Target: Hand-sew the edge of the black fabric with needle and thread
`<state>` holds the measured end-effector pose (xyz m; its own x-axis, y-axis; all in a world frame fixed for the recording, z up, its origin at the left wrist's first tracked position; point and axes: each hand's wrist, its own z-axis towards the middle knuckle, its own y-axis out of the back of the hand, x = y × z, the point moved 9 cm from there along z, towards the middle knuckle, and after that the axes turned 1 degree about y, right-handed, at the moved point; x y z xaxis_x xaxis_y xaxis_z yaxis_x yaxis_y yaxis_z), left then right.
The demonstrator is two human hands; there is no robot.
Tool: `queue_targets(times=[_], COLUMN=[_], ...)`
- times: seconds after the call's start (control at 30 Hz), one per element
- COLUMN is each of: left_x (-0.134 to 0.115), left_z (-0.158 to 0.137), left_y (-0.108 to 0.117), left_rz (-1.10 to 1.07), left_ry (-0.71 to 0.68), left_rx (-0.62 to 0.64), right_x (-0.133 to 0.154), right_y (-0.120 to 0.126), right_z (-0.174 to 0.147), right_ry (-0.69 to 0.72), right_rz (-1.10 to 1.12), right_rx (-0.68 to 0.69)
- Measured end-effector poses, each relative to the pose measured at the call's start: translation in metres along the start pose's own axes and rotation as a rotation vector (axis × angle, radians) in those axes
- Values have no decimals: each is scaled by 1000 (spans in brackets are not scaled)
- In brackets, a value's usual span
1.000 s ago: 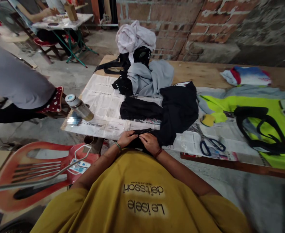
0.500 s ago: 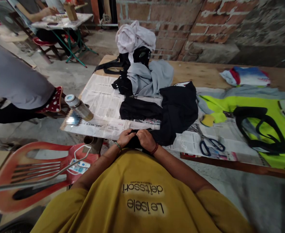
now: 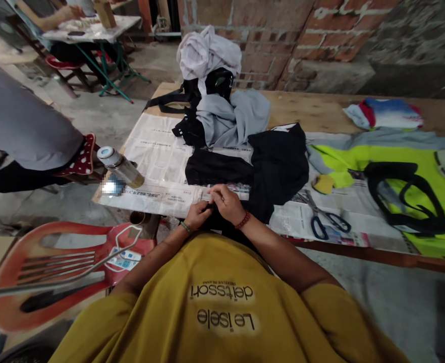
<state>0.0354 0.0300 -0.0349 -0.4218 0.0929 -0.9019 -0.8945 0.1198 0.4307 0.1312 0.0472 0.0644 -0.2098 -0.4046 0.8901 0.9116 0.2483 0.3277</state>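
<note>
Shifted since the frame half a second earlier: the right hand (image 3: 227,204) sits higher, its fingers lifted toward the table (image 3: 301,108), while the left hand (image 3: 198,215) remains near its former place. Head view: the black garment (image 3: 279,164) lies on newspaper (image 3: 147,131), and its near portion appears to run over the table's front edge to the hands. The left fingers are pinching a dark edge of cloth; the right fingers curl closely beside them, though whether anything fine lies between them cannot be told. For good handling, the left pinch should probably keep the edge flat and steady while the right works in short, even movements, clear of loose folds. Scissors (image 3: 316,212) lie to the right, well apart from both hands.
</note>
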Motion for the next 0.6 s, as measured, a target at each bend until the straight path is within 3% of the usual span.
queue_targets(times=[0.1,0.17,0.3,0.4,0.6], left_x=[-3,-4,-3,0,0], left_z=[-1,-2,-2,-1,-1], left_y=[0,2,3,1,1], left_rz=[-32,-27,-7,-9,-3], left_ry=[-17,-13,-10,-21,-27], left_rx=[18,11,-12,-6,-9], right_x=[-15,-17,-8,5,51], right_y=[-6,-16,-30,-25,3], right_z=[6,7,8,14,24], right_ry=[-295,-417,-488,-319,454], right_rz=[494,754,907,671,-291], right_rx=[6,51,181,190,259])
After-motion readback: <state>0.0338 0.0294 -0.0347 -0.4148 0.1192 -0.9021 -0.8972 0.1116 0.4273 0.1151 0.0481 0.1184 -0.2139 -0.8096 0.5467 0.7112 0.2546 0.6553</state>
